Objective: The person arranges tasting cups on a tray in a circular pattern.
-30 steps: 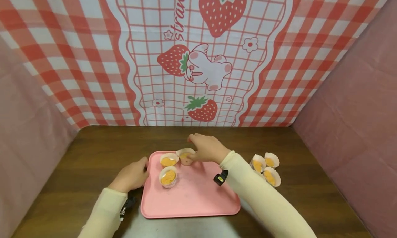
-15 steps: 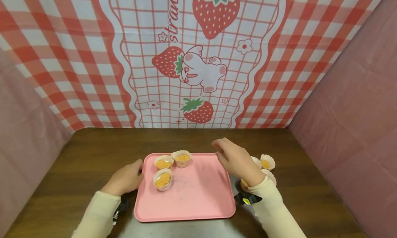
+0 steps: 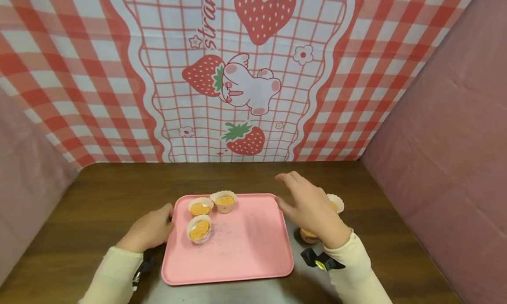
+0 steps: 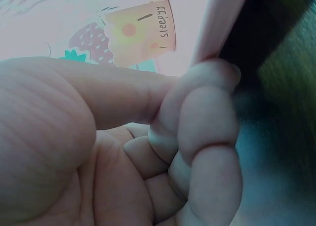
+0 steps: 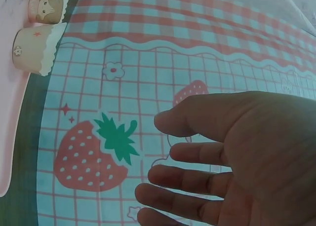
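Observation:
A pink tray (image 3: pixel 249 247) lies on the table with three cupcakes in pale paper cups in its far left part. One cupcake (image 3: pixel 225 202) stands at the far rim, another (image 3: pixel 200 208) is just left of it, and a third (image 3: pixel 199 230) sits nearer. My left hand (image 3: pixel 147 230) pinches the tray's left edge between thumb and index finger, as the left wrist view shows. My right hand (image 3: pixel 313 209) hovers by the tray's far right corner, fingers extended and apart, holding nothing. Beneath it, more cupcakes (image 3: pixel 336 202) are partly hidden.
A dark wooden table (image 3: pixel 71 242) carries everything, with a grey surface (image 3: pixel 214 293) along the near side of the tray. Behind hangs a red-checked strawberry cloth (image 3: pixel 245 93). Pink cloth walls (image 3: pixel 428 141) close off both sides.
My right hand has let go of the cupcake at the tray's far rim and moved right, over the cupcakes beside the tray. My left hand stays on the tray's edge. The head view has shifted slightly.

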{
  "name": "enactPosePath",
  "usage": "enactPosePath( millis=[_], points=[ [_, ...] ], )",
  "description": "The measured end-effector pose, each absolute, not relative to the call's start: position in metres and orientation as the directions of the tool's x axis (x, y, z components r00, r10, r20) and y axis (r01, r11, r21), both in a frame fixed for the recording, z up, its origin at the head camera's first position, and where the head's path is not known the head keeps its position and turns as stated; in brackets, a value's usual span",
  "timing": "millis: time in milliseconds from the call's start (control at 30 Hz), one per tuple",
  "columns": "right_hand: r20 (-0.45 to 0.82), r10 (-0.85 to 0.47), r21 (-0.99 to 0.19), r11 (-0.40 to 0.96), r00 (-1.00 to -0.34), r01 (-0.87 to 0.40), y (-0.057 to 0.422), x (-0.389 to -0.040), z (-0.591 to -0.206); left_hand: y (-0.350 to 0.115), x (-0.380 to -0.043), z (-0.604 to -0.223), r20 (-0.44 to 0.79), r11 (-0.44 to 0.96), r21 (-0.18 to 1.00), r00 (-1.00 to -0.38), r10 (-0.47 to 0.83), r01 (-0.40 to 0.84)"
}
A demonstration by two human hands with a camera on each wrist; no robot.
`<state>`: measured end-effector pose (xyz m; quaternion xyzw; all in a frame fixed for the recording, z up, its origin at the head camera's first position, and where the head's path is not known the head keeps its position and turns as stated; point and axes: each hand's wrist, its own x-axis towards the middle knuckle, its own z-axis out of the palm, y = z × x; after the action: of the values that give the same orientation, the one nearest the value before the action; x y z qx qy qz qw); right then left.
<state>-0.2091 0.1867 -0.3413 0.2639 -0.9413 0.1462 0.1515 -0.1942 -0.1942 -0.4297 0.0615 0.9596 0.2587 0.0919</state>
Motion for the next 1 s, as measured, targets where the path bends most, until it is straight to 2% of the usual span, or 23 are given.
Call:
enactPosePath(
  millis=[1000],
  points=[
    [0.244, -0.449, -0.182, 0.850, -0.860, -0.495, 0.1800, -0.2061, -0.3462, -0.1917, -0.1920, -0.4283, -0.160, 0.869, 0.492, -0.976, 0.146, 0.049]
  ],
)
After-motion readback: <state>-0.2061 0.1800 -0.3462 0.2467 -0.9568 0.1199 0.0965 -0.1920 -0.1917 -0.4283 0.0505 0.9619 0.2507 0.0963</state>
